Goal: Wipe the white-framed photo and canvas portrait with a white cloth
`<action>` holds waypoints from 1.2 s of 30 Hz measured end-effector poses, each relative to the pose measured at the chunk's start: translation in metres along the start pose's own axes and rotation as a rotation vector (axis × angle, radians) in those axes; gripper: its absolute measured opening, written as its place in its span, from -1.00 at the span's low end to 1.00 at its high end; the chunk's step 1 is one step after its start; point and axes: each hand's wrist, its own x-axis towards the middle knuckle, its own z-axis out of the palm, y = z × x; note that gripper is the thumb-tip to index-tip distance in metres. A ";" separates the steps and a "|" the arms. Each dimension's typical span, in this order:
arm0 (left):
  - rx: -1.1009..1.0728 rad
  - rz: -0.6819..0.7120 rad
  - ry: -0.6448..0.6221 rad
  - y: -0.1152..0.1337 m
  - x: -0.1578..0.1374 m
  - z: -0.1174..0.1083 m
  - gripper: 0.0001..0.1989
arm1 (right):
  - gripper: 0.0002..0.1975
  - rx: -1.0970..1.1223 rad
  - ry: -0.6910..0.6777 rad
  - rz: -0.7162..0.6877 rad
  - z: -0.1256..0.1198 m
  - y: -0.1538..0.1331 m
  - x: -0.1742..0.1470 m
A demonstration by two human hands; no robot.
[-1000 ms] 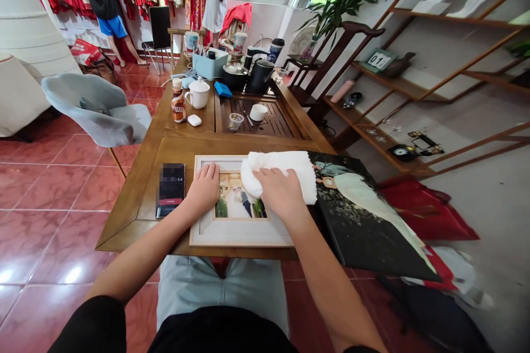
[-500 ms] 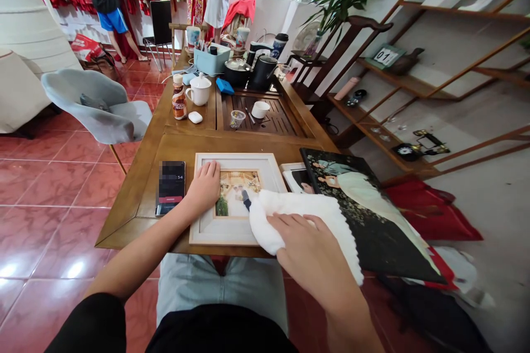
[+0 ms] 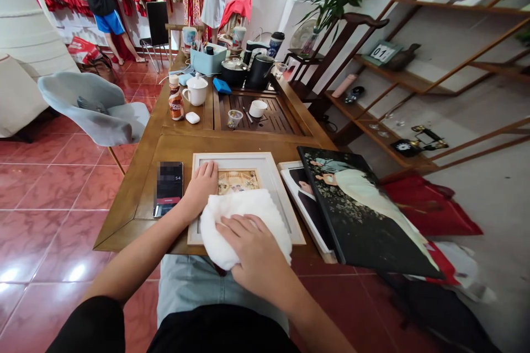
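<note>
A light wooden picture frame (image 3: 285, 198) lies flat at the near edge of the table, with a small photo (image 3: 238, 179) in its centre. My left hand (image 3: 201, 183) rests flat on the frame's left side, fingers stretched forward. Bunched under my right hand (image 3: 252, 248) is a fluffy white cloth (image 3: 215, 215), which covers the lower part of the frame and photo. The fingers of my right hand press down into the cloth. To the left of my left hand lies a phone (image 3: 169, 188), its screen lit.
Right of the frame, a large dark photo panel (image 3: 360, 231) overlaps another framed picture (image 3: 298, 179) and juts past the table edge. Farther back stand a bottle (image 3: 176, 102), a lidded white mug (image 3: 196, 91) and a small cup (image 3: 258, 108). A grey chair (image 3: 95, 102) stands left.
My right hand has moved left with the cloth, from the frame's right edge across its lower middle. The framed picture under the panel shows more. My left hand stays put.
</note>
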 end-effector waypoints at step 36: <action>-0.005 0.013 -0.009 0.005 -0.004 -0.012 -0.45 | -0.35 -0.122 0.135 0.134 0.005 0.068 0.042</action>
